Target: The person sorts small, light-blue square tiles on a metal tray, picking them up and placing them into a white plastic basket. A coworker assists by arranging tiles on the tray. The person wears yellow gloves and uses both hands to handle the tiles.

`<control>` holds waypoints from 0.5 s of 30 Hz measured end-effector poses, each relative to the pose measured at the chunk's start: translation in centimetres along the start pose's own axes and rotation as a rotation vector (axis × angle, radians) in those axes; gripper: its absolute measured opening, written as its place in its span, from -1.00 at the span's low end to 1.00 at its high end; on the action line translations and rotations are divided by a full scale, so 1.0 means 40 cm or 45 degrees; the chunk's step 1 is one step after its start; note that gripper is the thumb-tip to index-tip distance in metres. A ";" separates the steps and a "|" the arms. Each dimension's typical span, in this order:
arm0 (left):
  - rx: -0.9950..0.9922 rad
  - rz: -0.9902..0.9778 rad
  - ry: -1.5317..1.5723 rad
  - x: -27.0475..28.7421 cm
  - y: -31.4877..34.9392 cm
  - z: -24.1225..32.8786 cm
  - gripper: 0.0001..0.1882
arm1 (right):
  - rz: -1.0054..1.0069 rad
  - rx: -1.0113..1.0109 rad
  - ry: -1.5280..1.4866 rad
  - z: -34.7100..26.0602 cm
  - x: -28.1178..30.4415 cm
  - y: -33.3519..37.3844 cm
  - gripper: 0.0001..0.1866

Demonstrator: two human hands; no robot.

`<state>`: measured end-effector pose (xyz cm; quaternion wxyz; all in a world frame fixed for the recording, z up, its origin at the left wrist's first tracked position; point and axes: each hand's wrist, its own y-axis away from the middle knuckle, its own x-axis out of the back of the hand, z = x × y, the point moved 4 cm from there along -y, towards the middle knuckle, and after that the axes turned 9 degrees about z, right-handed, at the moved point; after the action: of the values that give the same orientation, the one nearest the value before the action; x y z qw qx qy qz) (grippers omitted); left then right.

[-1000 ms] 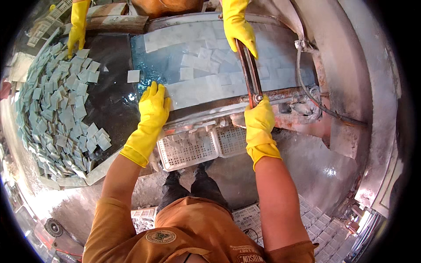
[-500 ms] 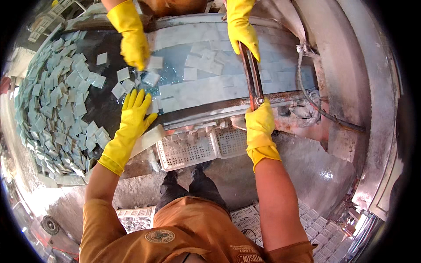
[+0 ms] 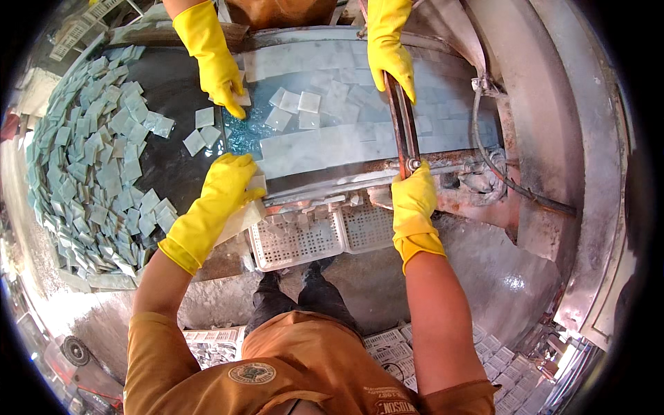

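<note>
Both my hands wear yellow rubber gloves. My left hand (image 3: 225, 181) is at the near edge of the dark belt, fingers bent and closed around a small pale square tile (image 3: 259, 182) that shows between fingertips and thumb. My right hand (image 3: 413, 192) grips the near end of a long, narrow, rusty metal bar frame (image 3: 403, 128) lying across the wet tiles. A co-worker's gloved hand (image 3: 391, 63) holds its far end. Their other gloved hand (image 3: 225, 83) is over the belt, by a tile at its fingers. Three loose square tiles (image 3: 195, 143) lie left of my fingers.
Many pale green tiles are heaped at the left (image 3: 104, 145). Rows of whitish tiles (image 3: 325, 149) cover the wet belt, several loose ones on top. White perforated baskets (image 3: 297, 242) hang below the near edge. A hose (image 3: 477, 131) and large machine housing (image 3: 539, 131) stand right.
My left hand has gone from spread fingers on the tiles to a closed grip nearer the edge. Loose tiles have shifted right. The co-worker's left-side hand moved slightly right; the bar shifted slightly.
</note>
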<state>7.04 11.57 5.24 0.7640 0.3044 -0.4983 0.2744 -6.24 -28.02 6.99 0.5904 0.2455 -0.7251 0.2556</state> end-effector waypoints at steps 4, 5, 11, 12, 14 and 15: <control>-0.128 0.041 -0.175 -0.018 -0.013 -0.004 -0.43 | 0.035 -0.005 -0.008 -0.010 0.005 -0.001 -0.40; -0.142 0.103 -0.211 -0.043 -0.009 -0.008 -0.46 | 0.058 -0.008 -0.010 -0.009 0.003 0.000 -0.45; -0.064 0.298 0.395 -0.005 -0.004 0.006 -0.68 | 0.063 -0.027 0.109 -0.013 0.014 0.012 -0.40; 0.099 0.165 0.595 0.021 -0.010 0.014 -0.74 | 0.037 -0.023 0.043 -0.003 0.010 0.005 -0.39; 0.324 0.272 0.947 0.005 -0.002 -0.030 -0.88 | 0.007 -0.027 0.050 -0.022 0.016 0.004 -0.37; 0.605 0.278 1.242 -0.039 -0.009 -0.096 -0.88 | -0.010 -0.024 0.052 -0.033 0.019 0.003 -0.37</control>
<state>9.06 13.99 2.50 0.7836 0.2525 -0.0398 0.5662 -5.51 -27.11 7.95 0.6084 0.2374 -0.7143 0.2513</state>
